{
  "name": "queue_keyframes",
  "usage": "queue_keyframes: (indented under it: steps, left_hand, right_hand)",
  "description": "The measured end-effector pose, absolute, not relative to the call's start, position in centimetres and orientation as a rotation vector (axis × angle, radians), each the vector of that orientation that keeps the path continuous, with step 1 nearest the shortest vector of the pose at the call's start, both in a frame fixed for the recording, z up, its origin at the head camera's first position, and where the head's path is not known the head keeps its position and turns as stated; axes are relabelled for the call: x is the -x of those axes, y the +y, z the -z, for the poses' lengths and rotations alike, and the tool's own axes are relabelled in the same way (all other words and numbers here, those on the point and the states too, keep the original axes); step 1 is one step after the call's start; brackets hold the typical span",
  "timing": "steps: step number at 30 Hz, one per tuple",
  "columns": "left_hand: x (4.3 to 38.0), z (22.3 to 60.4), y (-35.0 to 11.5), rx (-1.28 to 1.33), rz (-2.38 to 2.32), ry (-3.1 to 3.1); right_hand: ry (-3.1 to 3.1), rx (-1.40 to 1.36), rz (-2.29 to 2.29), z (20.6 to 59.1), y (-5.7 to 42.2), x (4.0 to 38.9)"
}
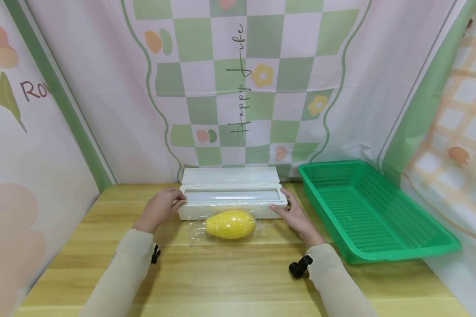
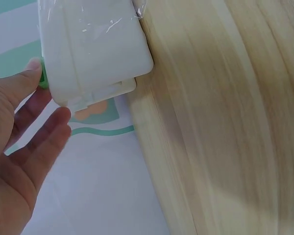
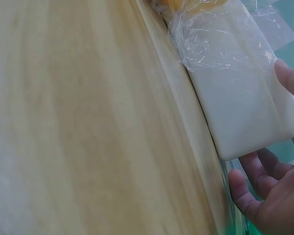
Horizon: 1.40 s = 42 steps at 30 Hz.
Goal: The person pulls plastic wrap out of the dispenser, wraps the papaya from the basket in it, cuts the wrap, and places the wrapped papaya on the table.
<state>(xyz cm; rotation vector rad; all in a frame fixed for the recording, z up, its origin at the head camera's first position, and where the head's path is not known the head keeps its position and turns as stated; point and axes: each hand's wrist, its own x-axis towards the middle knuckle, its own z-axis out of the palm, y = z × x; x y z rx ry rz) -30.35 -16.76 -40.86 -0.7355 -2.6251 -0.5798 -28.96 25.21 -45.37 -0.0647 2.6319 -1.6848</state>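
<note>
A white cling film dispenser lies at the back of the table with its lid raised. Clear film hangs over its front and spreads around a yellow, papaya-shaped fruit just before it. At the dispenser's left end, my left hand pinches a small green slider between thumb and forefinger; its other fingers stay loosely bent below. My right hand grips the opposite end, thumb on the front edge and fingers round the side.
To the right stands a green perforated plastic basket, close to my right forearm. Patterned cloth hangs behind and along both sides of the wooden table. A black wrist strap shows at my right sleeve.
</note>
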Motion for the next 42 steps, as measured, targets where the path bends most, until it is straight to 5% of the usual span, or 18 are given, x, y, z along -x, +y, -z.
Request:
queue_keyframes:
  steps: [42]
  left_hand:
    - [28.4,40.3,-16.6,0.723,0.544,-2.636]
  right_hand:
    - [2.748,0.179,1.561,43.9,24.8,28.4]
